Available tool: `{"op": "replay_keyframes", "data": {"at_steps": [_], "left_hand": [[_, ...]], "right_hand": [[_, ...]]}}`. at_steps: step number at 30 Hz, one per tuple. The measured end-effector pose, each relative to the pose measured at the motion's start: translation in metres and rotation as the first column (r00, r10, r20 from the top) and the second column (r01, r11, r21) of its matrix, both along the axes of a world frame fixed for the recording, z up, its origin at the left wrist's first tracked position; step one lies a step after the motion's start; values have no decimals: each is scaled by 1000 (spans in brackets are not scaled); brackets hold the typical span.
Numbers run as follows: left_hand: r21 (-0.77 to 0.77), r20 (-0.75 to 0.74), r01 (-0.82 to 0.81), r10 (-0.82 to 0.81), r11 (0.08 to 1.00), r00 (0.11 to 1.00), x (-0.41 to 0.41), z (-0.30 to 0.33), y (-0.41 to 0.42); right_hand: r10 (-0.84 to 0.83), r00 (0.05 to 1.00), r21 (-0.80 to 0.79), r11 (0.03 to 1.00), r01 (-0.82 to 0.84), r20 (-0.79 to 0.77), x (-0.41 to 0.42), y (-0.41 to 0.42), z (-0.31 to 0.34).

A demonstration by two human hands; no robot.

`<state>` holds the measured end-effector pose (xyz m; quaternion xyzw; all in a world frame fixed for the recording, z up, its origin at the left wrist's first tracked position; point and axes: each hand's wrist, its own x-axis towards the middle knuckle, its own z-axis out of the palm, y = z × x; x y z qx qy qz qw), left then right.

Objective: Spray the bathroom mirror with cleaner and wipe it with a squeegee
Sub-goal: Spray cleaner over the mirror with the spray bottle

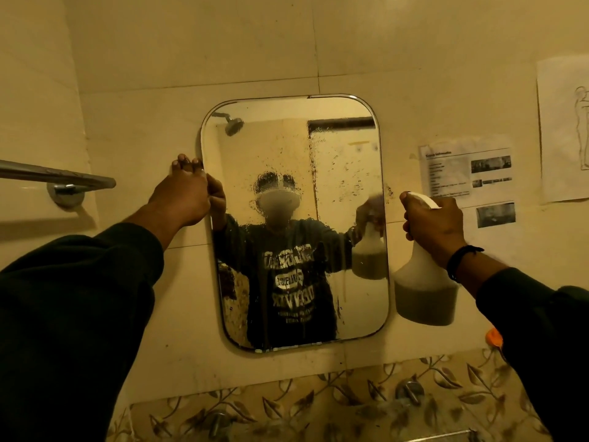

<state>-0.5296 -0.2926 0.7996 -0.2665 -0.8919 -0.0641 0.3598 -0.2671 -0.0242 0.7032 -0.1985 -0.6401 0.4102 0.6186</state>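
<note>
A rounded rectangular mirror [338, 173] hangs on the tiled wall, its glass speckled with spray droplets and runs. My left hand [183, 194] grips the mirror's left edge, fingers curled around the rim. My right hand [435, 223] holds a white spray bottle [425, 288] by its neck and trigger, just right of the mirror, nozzle pointing left at the glass. The bottle is about a third full of murky liquid. No squeegee is in view.
A chrome towel bar [57, 178] juts from the left wall. Printed papers [467, 170] and a line drawing [565, 129] are stuck to the wall at right. A leaf-patterned tile band with chrome pegs [409, 390] runs below. Something orange [493, 337] shows behind my right sleeve.
</note>
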Motion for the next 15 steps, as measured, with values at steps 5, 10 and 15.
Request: {"op": "replay_keyframes", "data": {"at_steps": [5, 10, 15], "left_hand": [[3, -11, 3, -3, 1000, 1000, -2, -1, 0], [3, -16, 6, -6, 1000, 1000, -2, -1, 1], [6, -31, 13, -13, 1000, 999, -5, -2, 1]], "right_hand": [[92, 989, 9, 996, -94, 115, -1, 6, -12], [88, 987, 81, 992, -99, 135, -6, 4, -40], [145, 977, 90, 983, -161, 157, -14, 4, -52]]}}
